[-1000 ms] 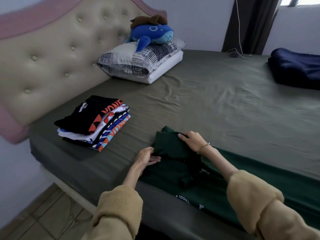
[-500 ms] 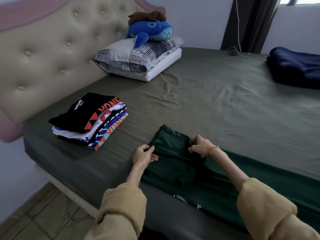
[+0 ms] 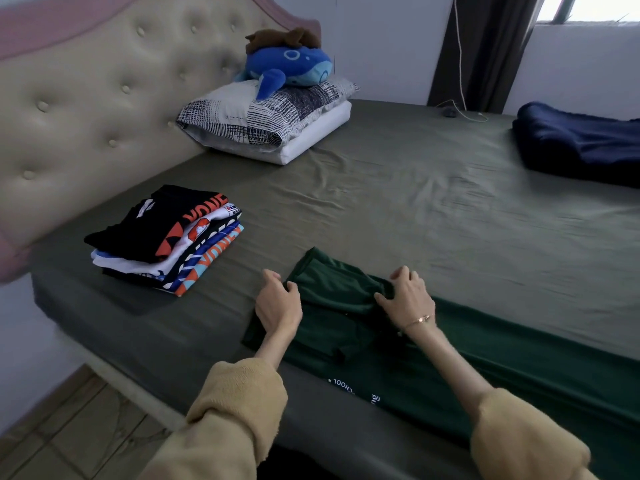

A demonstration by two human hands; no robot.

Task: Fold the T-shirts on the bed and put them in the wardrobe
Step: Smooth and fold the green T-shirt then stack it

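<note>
Both hands point(image 3: 343, 303) pinch green T-shirt point(image 3: 450, 358) on olive bed point(image 3: 415, 209) beside tufted headboard point(image 3: 86, 109).

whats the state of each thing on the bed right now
green shirt: spread flat, sleeve end being folded
left hand: gripping shirt edge
right hand: pinching shirt fabric
shirt stack: folded, piled
pillow: lying on white pillow
plush whale: resting on pillow
navy cloth: loosely bundled

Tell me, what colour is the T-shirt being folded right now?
Dark green T-shirt, with small white lettering near the bed's edge, seen in the head view.
</note>
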